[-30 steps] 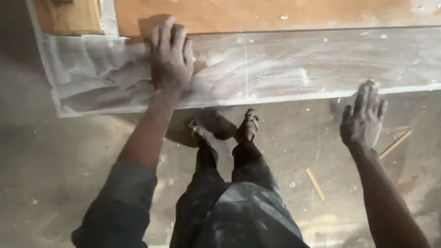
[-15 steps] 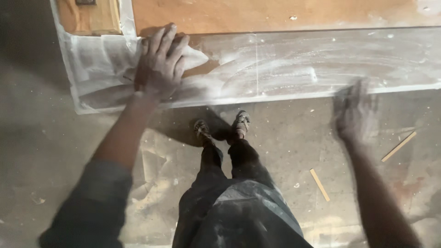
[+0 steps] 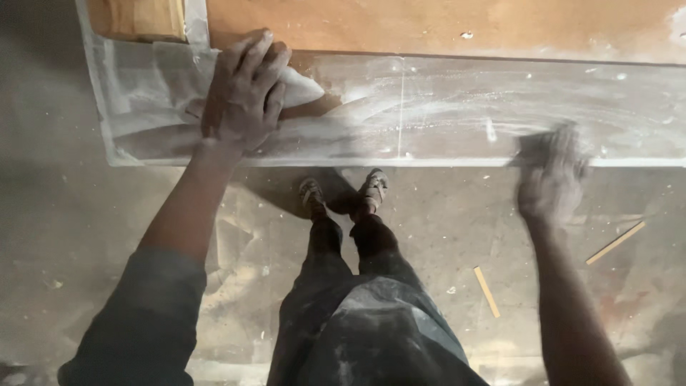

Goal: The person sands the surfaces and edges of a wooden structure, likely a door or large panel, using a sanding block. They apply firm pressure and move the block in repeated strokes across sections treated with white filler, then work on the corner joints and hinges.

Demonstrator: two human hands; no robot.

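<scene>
Under the left hand (image 3: 243, 96) sits a pale folded sanding sheet (image 3: 299, 87), pressed flat with fingers spread onto the long white-dusted plank face (image 3: 443, 114) of the bench. Right hand (image 3: 552, 175) is blurred at the plank's near edge, so I can't tell if it's apart or closed. My guess at the risk: all that loose powder could let the pressing palm skid off the left end just beside it. Plenty of open plank rightward; wooden offcut strips (image 3: 487, 292) litter the grey floor (image 3: 86, 229) by the feet.

- Below my hands, a dusty grey concrete floor (image 3: 64, 214) spreads, dimly lit.
- Near my right wrist, two thin wood strips (image 3: 487, 292) lie on it.
- Beyond my fingers, bare brown plywood (image 3: 429, 25).
</scene>
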